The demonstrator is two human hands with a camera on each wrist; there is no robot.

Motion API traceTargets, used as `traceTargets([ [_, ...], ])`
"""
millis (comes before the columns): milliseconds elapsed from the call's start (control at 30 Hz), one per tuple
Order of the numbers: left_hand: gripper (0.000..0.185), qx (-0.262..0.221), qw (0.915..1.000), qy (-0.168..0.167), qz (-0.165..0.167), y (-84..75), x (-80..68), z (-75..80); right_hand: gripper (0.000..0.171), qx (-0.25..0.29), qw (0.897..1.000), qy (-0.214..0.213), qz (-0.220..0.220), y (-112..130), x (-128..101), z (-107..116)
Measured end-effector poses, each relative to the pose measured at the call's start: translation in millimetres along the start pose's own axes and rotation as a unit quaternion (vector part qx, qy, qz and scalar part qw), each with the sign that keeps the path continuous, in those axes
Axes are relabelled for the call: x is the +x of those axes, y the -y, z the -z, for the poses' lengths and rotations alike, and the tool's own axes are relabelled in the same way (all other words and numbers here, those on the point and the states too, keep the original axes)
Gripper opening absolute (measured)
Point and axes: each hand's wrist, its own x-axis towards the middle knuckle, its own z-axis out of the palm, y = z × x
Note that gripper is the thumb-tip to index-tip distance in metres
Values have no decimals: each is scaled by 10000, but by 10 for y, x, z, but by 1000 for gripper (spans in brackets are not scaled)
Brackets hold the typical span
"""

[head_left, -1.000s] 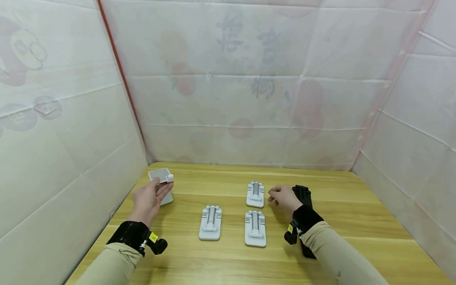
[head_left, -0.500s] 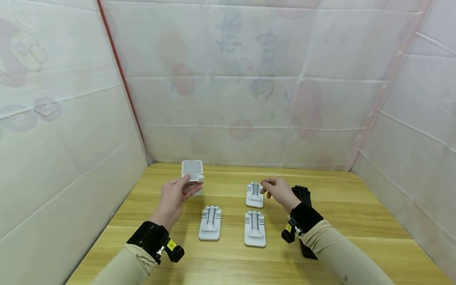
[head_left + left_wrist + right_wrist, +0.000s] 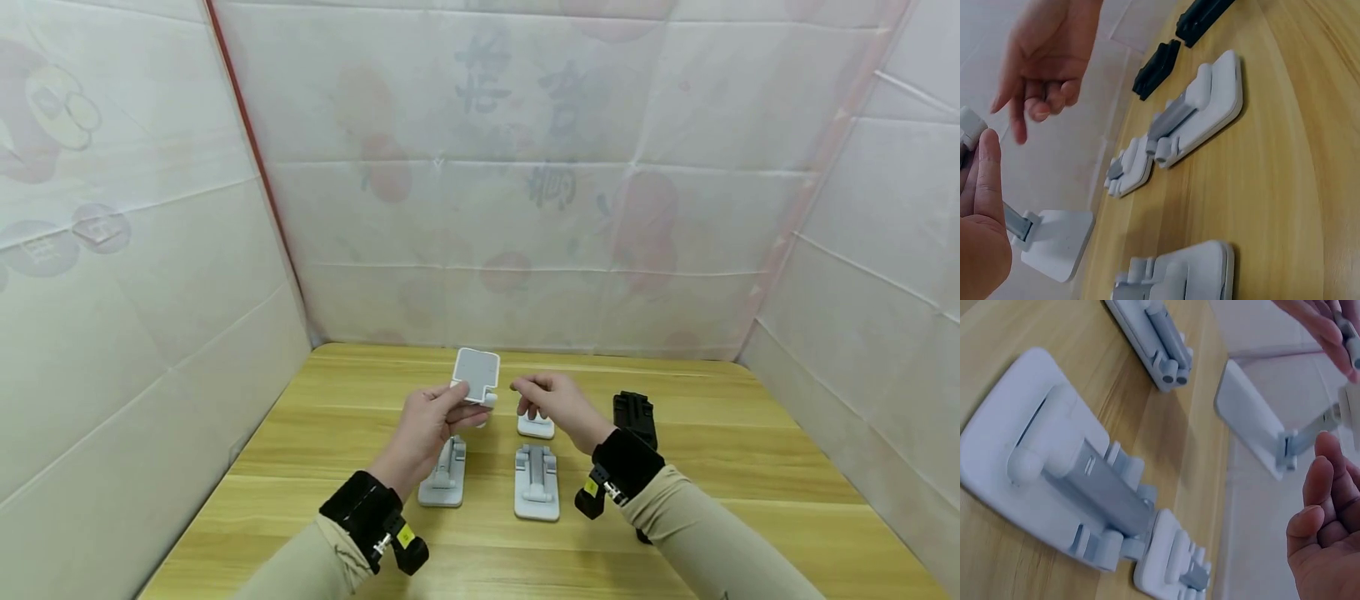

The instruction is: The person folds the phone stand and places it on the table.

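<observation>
In the head view my left hand holds an unfolded white phone stand by its grey-padded top plate, thumb on the pad. The stand's base plate and grey hinged arm hang below, raised over the table in the right wrist view. My right hand is just to the right of that stand, fingers loosely bent with nothing between them. It partly covers a folded white phone stand lying behind. Two more folded white stands lie nearer: one on the right, one on the left partly behind my left hand.
A black folded stand lies at the right of the wooden table, and another dark one shows in the left wrist view. My right forearm covers part of them. White cloth walls enclose the table's back and sides.
My left hand has carried the unfolded phone stand rightward from the table's left side to the middle. My right hand has moved left towards it, passing over the back folded stand.
</observation>
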Motion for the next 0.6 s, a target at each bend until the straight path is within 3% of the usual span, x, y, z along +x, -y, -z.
traceTargets([
  [267, 43, 142, 9988, 475, 34, 98, -12, -154, 37, 260, 9993, 243, 105, 56, -15, -32],
  [600, 49, 319, 9949, 951, 84, 144, -21, -128, 31, 1016, 9931, 559, 188, 37, -55, -5],
])
